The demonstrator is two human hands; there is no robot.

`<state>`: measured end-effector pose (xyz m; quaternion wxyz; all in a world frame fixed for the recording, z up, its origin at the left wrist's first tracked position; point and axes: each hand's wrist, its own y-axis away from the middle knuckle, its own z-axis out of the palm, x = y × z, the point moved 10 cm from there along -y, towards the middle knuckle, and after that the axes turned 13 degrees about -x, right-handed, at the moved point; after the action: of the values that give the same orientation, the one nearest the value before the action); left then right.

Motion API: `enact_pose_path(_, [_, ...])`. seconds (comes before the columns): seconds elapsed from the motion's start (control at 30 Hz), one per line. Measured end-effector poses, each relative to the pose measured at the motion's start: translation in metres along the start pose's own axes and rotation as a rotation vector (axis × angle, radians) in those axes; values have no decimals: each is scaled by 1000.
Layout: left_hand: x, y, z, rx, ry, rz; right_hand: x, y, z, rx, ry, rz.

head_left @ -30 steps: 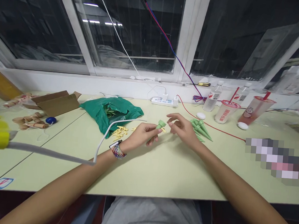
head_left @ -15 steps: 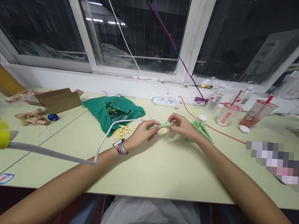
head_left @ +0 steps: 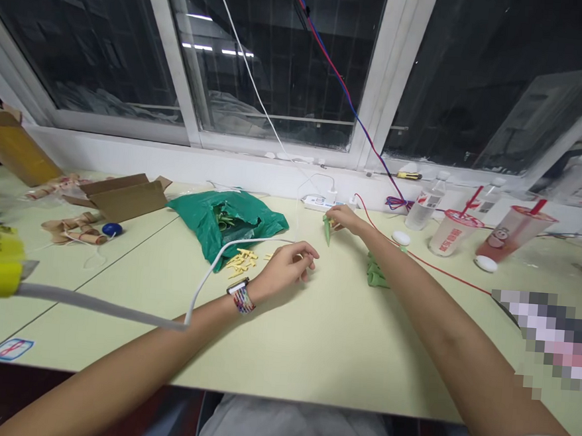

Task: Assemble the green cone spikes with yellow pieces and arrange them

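My right hand is closed on a green pointed plastic piece, held by its upper end with the tip downward. It is over the far middle of the table, just in front of the power strip. My left hand lies near the table's middle with its fingers loosely bent and apart, nothing visible in them. Small yellow plastic pieces lie scattered left of it. Several more green pieces are piled to the right, partly hidden behind my right forearm.
A crumpled green plastic bag with green parts inside lies at the back. A white cable crosses above my left forearm. Drink cups, a clear bottle and a red cable are at right. Wooden toys and a cardboard box lie left.
Both hands were on a green piece at the middle. My left hand has let go; my right hand has carried a green piece away toward the back. The camera view has shifted slightly.
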<state>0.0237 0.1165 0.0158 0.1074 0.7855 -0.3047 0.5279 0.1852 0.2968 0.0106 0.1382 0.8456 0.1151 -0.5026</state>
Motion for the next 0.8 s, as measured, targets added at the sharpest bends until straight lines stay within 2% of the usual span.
enact_pose_path(0.2, [3,0,6,-19,1,1,20,-21,-10,135,165,112])
enact_pose_path(0.4, [8,1,10,-28,8,-6,19,4,-28,318,441,146])
enact_pose_path(0.6, [4,1,15,-54,25,-18,12,35,-9,352,611,106])
enact_pose_path(0.8, [1,1,16,-61,29,-17,24,27,2,333,577,177])
